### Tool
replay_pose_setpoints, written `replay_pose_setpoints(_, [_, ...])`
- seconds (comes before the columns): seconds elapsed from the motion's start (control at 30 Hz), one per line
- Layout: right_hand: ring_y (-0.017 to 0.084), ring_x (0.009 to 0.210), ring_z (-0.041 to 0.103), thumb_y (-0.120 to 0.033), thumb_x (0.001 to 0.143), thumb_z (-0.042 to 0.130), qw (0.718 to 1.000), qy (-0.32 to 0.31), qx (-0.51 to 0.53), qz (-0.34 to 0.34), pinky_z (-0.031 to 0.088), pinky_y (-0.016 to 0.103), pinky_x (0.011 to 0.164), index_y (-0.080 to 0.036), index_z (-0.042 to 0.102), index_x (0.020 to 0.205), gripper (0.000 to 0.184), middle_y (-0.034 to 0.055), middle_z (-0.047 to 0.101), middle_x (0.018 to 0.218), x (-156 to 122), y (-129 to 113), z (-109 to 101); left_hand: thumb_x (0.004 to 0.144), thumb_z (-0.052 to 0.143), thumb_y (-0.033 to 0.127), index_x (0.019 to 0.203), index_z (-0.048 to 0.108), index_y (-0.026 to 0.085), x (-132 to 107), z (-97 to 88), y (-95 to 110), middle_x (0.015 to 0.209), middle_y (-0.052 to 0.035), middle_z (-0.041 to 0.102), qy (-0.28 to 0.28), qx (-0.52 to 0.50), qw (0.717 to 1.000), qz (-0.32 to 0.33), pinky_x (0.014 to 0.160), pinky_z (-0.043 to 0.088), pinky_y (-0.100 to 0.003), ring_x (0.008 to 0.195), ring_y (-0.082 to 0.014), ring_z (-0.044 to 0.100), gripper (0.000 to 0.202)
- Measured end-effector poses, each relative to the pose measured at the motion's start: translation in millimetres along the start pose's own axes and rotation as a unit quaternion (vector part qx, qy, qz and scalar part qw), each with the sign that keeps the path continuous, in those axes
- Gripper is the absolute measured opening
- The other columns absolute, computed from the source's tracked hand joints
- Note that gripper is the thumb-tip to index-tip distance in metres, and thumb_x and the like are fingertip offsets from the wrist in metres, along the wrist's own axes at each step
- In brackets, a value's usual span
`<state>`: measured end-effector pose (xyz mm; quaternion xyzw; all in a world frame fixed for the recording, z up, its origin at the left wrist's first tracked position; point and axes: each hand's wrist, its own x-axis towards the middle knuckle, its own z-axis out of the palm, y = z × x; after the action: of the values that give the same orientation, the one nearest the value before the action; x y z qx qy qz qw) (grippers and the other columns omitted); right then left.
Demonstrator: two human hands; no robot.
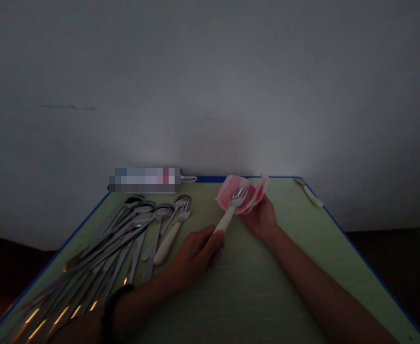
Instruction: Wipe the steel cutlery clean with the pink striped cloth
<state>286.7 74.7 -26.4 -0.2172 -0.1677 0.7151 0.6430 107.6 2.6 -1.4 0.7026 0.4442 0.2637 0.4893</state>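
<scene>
My left hand point(197, 253) is closed around the white handle of a fork point(231, 210), whose metal tines rest against a pink cloth point(240, 193). My right hand point(262, 217) grips that pink cloth from behind, bunched around the fork's head. Both hands hover just over the pale green table point(253, 286) near its far middle.
Several metal spoons and forks point(123, 239) lie fanned out on the left of the table, one with a white handle point(166, 243). Another white-handled utensil point(310, 193) lies at the far right corner. A white wall stands right behind the blue-edged table.
</scene>
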Motion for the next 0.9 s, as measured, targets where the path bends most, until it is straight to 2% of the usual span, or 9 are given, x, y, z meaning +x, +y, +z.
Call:
replay_pose_setpoints(0.2, [0.014,0.081,0.062,-0.037,0.090,0.030,0.993,-0.061,0.002,0.103,0.049,0.031,0.076,-0.020,0.059,0.097,0.034,0.0001,0.068,0.089,-9,-1,9,0.090,0.033,0.043,0.069,0.047,0.017,2,-0.5,-2,0.052,0.0056,0.043,0.057,0.037,0.998,-0.004,0.044,0.029,-0.019,0.046,-0.0097,0.040,0.036])
replay_pose_setpoints(0.4, [0.017,0.082,0.063,-0.040,0.088,0.035,0.982,-0.089,-0.041,0.161,0.048,0.033,0.079,-0.017,0.059,0.098,0.035,0.0035,0.068,0.084,-15,3,13,0.089,0.036,0.040,0.077,0.053,0.016,2,-0.1,-5,0.063,0.0018,0.052,0.044,0.123,0.991,0.027,0.047,0.031,-0.020,0.055,-0.0117,0.047,0.032])
replay_pose_setpoints(0.57, [0.015,0.069,0.063,-0.029,0.078,0.058,0.981,-0.079,-0.119,0.129,0.049,0.029,0.074,-0.015,0.061,0.090,0.019,0.0020,0.068,0.075,-14,11,5,0.090,0.034,0.041,0.086,0.057,0.016,1,2.1,-4,0.072,-0.0020,0.060,0.007,0.189,0.981,0.034,0.055,0.037,-0.023,0.061,-0.0146,0.054,0.034])
replay_pose_setpoints(0.63, [0.015,0.067,0.062,-0.027,0.074,0.064,0.979,-0.075,-0.154,0.114,0.049,0.030,0.072,-0.014,0.061,0.088,0.019,0.0022,0.067,0.074,-14,14,2,0.090,0.034,0.041,0.089,0.057,0.017,0,3.2,-5,0.076,-0.0029,0.062,0.005,0.208,0.977,0.042,0.057,0.038,-0.024,0.063,-0.0156,0.056,0.034])
replay_pose_setpoints(0.9, [0.015,0.072,0.062,-0.038,0.073,0.063,0.975,-0.071,-0.193,0.080,0.048,0.027,0.070,-0.015,0.061,0.086,0.027,0.0022,0.066,0.073,-25,22,15,0.091,0.029,0.042,0.084,0.057,0.015,2,3.5,-7,0.077,-0.0056,0.064,0.035,0.183,0.982,0.025,0.061,0.042,-0.025,0.067,-0.0175,0.058,0.040])
